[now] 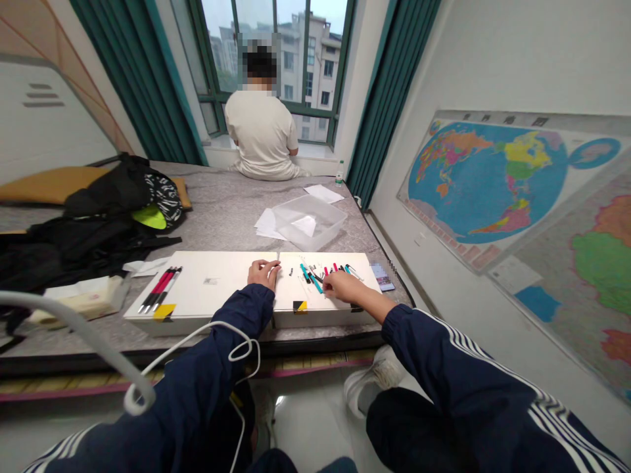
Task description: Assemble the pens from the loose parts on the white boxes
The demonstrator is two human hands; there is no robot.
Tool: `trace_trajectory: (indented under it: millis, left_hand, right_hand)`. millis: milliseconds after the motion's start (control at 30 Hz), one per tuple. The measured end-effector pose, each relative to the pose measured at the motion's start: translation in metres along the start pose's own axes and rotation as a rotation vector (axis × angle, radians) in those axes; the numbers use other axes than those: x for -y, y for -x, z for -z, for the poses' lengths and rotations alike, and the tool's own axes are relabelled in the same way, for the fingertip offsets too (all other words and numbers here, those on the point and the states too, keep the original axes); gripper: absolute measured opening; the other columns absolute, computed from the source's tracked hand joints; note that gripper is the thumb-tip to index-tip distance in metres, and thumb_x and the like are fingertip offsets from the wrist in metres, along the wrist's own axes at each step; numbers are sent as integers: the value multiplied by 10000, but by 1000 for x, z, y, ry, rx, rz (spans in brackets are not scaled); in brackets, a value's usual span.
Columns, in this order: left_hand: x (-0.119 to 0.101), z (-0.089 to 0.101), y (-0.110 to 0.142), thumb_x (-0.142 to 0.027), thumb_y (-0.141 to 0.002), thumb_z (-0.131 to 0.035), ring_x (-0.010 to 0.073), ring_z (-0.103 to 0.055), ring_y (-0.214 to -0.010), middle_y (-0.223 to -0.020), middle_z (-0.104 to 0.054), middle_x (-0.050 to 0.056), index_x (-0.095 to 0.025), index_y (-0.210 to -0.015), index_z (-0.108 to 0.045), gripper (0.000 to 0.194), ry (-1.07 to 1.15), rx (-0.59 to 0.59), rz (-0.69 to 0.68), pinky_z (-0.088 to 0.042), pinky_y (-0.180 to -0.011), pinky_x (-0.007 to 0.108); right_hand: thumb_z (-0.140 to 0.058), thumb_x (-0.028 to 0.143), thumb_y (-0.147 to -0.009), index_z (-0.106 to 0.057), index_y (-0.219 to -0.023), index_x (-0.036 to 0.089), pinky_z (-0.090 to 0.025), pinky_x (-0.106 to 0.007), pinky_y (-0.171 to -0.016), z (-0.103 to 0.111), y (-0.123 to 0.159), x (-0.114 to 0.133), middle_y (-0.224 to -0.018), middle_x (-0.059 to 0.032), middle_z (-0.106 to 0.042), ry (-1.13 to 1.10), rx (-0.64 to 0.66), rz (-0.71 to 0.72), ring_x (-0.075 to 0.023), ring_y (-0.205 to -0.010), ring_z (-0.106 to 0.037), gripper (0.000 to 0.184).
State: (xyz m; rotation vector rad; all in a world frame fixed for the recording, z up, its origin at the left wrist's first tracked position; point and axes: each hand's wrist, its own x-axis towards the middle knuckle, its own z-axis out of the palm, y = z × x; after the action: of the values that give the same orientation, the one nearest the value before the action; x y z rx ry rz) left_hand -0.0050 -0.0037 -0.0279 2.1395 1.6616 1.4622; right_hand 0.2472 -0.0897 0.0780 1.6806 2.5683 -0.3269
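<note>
White boxes (231,282), pen parts (316,284), plastic bin (323,234) behind, left hand (263,274), right hand (344,287), grips unclear

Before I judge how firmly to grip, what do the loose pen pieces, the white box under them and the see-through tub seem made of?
Pen pieces: probably smooth plastic, given the solid teal and red colouring. White box: likely smooth-coated cardboard, from its flat faces and crisp edges. Tub: probably translucent plastic, since its walls look pale and cloudy.
</note>
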Motion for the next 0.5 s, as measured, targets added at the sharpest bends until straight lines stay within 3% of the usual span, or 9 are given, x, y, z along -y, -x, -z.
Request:
trace_trajectory:
  millis: [200, 333, 433, 500]
  left_hand:
    - [3, -2, -1, -308, -891, -437, 233, -522, -876, -900, -538, 97, -202, -935, -698, 285, 4, -30, 15, -431, -859, 400]
    - [2, -2, 1, -321, -860, -485, 252, -531, -858, -919, -565, 102, -209, -838, -698, 241, -77, 51, 64, -439, -799, 413]
    - [0, -2, 1, -324, -866, -470, 263, -545, -870, -956, -597, 103, -218, -901, -691, 248, -110, 105, 75, -446, -775, 418]
    - [1, -1, 0, -272, -879, -426, 256, -565, -883, -950, -623, 96, -208, -930, -677, 263, -63, 79, 64, -451, -805, 421]
  right_hand:
    - [-588, 152, -764, -717, -848, 185, -387, -227, -716, -2, -1, 4, -920, -78, -686, 50, 18, 100, -200, -862, -619, 157]
    - [-583, 157, -778, -716, -865, 191, -392, -227, -717, -3, 0, 4, -950, -85, -674, 91, 48, 96, -210, -894, -612, 162]
    - [-572, 148, -786, -705, -862, 181, -399, -226, -722, -3, 1, 4, -946, -89, -666, 113, 59, 106, -207, -891, -614, 157]
    - [-553, 151, -808, -691, -874, 163, -408, -231, -735, -2, 2, 5, -972, -102, -652, 132, 60, 118, -203, -887, -616, 154]
